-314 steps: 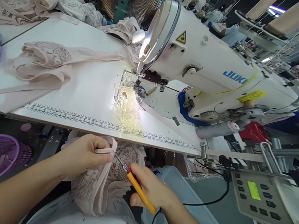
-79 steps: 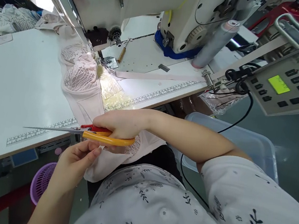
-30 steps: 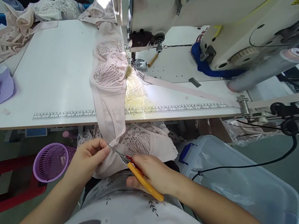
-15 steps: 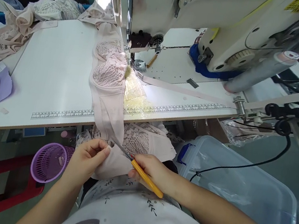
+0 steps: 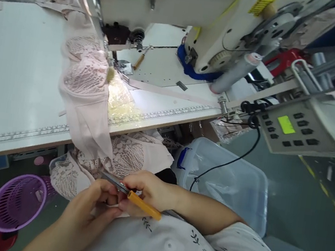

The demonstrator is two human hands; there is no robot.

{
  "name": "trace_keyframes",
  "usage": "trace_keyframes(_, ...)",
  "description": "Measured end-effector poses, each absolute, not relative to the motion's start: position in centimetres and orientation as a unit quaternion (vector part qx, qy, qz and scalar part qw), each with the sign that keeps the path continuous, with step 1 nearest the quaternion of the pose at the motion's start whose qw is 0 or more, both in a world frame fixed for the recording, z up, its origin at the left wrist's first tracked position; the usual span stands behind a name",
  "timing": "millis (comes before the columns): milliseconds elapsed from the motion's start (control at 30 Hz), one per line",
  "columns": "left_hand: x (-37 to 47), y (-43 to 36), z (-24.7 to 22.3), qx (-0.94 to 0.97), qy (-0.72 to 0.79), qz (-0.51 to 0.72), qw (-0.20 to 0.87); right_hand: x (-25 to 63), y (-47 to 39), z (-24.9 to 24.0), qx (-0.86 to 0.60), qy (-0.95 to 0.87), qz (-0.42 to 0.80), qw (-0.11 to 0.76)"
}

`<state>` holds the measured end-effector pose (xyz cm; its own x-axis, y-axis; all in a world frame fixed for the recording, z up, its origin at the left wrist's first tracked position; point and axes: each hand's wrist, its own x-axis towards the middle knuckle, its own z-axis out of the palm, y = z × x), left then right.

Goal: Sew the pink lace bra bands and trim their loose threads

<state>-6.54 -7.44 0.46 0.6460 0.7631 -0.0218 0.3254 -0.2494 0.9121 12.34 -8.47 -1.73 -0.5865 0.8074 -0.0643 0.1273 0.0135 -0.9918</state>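
Observation:
My right hand [image 5: 149,189] is closed on scissors [image 5: 143,205] with an orange-yellow handle, their dark blades pointing left over my left hand. My left hand [image 5: 93,206] has its fingers curled together close to the blades, pinching a bit of pale fabric low in front of my body. A pale pink lace garment [image 5: 87,106] lies on the sewing table beside the needle area and hangs over the front edge. More lace pieces [image 5: 128,155] bunch below the edge, just above my hands.
The sewing machine [image 5: 178,6] stands over the white table [image 5: 22,67], which has a printed ruler strip. A purple basket [image 5: 17,204] is at the lower left. A clear plastic bin [image 5: 231,180] and a control panel [image 5: 298,127] are to the right.
The view has shifted to the right. My hands have come closer together, and the scissors now cross near my left fingers. The garment's lower end no longer reaches between my hands.

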Motion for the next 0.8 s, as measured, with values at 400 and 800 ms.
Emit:
trace_keyframes(400, -11.5, -3.1, -0.9, 0.889, 0.363, 0.077, 0.268, 20.4, -8.6, 1.2, -0.521, -0.708, 0.366, 0.306)
trace_keyframes(800, -11.7, -1.9, -1.0, 0.874, 0.359, 0.051, 0.323, 22.3, -8.5, -1.4, -0.619, -0.634, 0.35, 0.305)
